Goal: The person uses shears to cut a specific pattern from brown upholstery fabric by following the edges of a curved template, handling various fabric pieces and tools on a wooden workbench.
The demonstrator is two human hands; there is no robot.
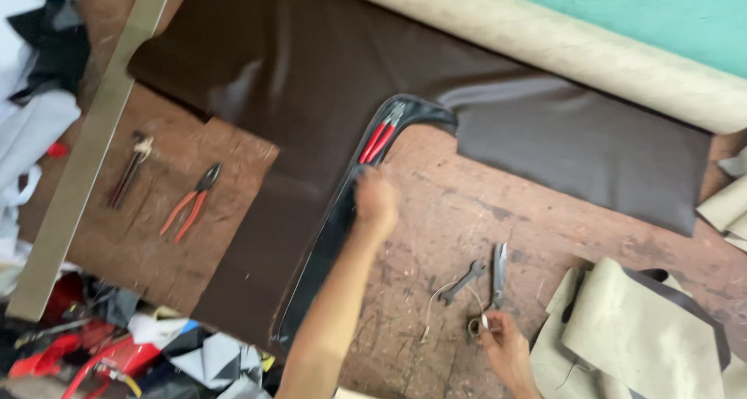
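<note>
Beside the hands [377, 201] lie scissors [499, 274], wrench [462, 282], red-handled pliers [379, 137].

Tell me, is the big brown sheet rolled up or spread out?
Spread out: the brown sheet lies flat on the worktable, unwound from its roll.

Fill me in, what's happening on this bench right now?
A person works at a worn wooden table covered partly by dark brown leatherette sheet. Their left hand presses on a long curved black panel, near red-handled pliers lying on it. Their right hand touches a small ring with a cord, beside a wrench and scissors. More pliers lie unused to the left.
</note>
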